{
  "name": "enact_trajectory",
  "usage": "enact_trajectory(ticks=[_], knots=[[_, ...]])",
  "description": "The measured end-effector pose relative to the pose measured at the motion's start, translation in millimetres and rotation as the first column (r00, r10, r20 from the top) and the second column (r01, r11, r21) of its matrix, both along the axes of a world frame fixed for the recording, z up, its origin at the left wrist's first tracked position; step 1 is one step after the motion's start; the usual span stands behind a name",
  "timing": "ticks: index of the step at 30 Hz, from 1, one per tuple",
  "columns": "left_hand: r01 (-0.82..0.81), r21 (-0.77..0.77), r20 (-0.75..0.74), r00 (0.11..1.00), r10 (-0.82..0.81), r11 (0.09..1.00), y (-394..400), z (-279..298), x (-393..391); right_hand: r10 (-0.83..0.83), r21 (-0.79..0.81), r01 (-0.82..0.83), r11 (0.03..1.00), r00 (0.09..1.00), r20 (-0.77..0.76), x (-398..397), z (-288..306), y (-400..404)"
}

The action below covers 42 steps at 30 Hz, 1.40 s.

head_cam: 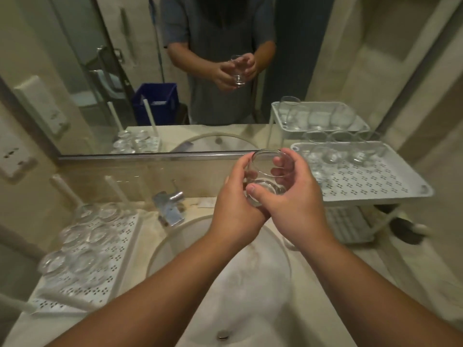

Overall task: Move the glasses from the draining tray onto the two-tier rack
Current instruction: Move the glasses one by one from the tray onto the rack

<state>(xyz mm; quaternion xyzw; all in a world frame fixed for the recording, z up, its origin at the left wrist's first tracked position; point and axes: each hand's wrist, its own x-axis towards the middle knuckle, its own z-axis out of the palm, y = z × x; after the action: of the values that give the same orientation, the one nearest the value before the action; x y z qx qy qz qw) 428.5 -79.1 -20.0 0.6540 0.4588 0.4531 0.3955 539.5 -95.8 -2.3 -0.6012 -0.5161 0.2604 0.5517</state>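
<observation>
While both hands meet over the sink (175, 249), a single glass (266, 177) sits between them, held tilted with its open mouth toward the mirror (75, 58) and its thick base toward the person. The left hand (231, 196) cups the glass from its own side, fingers curled behind the wall, and the right hand (294, 194) wraps it from the other side, thumb across the base and fingertips showing through the clear wall near the rim. This reads as a handover or a turn of the glass in mid-air, most likely so that it can go onto the rack the right way round. Just beyond and to the outside of the right hand stands the two-tier rack (375, 186); its upper shelf already carries several glasses at the far end, nearest the mirror, while the perforated part closer to the hand lies bare, which looks like the natural landing spot. A lower shelf shows underneath, but what it holds cannot be made out. Well off to the outside of the left hand, across the tap (169, 205), lies the draining tray (120, 234), with a cluster of glasses (82, 236) standing base-up, presumably to let water run off through the holes. Those glasses remain to be moved, so the task seems partway done. Wet glass is slippery, which may explain the two-handed hold above the basin.
</observation>
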Motion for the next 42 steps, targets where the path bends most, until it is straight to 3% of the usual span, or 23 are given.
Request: enact_trajectory(ticks=[8,18,31,42], knots=[[0.101,0.005,-0.040,0.994,-0.100,0.995,10,5,96,-0.111,0.026,0.111,0.994,0.994,0.020,97,-1,1],[0.130,0.106,-0.243,0.965,-0.101,0.986,36,5,167,-0.151,0.037,0.150,0.988,0.988,0.035,183,-10,19],[-0.065,0.203,-0.402,0.904,0.144,0.977,47,-26,186,-0.176,-0.096,0.190,0.977,0.975,0.136,238,-52,51],[-0.072,0.203,-0.437,0.886,0.156,0.977,50,-50,181,-0.121,-0.192,0.167,0.967,0.965,0.231,246,-58,70]])
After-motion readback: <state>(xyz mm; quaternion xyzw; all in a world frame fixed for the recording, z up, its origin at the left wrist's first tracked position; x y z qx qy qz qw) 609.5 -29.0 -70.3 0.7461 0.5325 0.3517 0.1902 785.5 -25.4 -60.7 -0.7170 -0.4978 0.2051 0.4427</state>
